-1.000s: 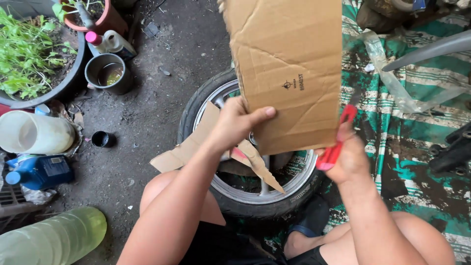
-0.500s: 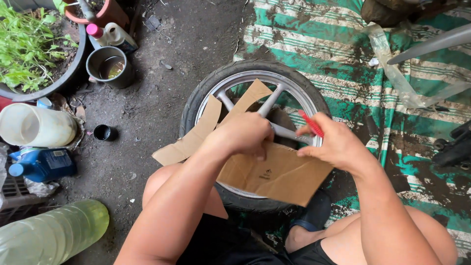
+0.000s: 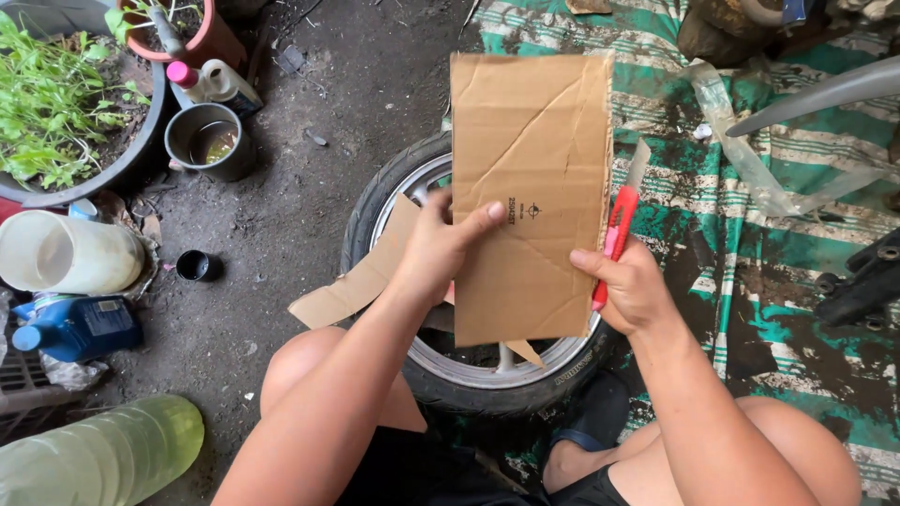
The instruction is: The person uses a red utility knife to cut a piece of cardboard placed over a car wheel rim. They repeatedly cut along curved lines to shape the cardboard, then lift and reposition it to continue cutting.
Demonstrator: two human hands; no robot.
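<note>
My left hand (image 3: 439, 245) grips a rectangular piece of brown cardboard (image 3: 530, 178) by its left edge, thumb on the front, and holds it upright in front of me. My right hand (image 3: 630, 286) holds a red utility knife (image 3: 614, 234) with its blade out, pressed along the cardboard's right edge. Under both hands lies a motorcycle wheel (image 3: 469, 375) with a black tyre and silver rim, flat on the ground between my knees. A second cardboard strip (image 3: 361, 281) rests across the wheel's left side.
A green striped mat (image 3: 750, 215), dirty, covers the ground at right. At left stand a metal cup (image 3: 208, 142), a small black cap (image 3: 194, 266), a white jug (image 3: 66, 253), a blue bottle (image 3: 75, 328), a green plastic bottle (image 3: 103, 454) and potted plants (image 3: 56, 112).
The cardboard was held up, then lowered flat onto the wheel, and is now raised upright again. The knife now lies along its right edge.
</note>
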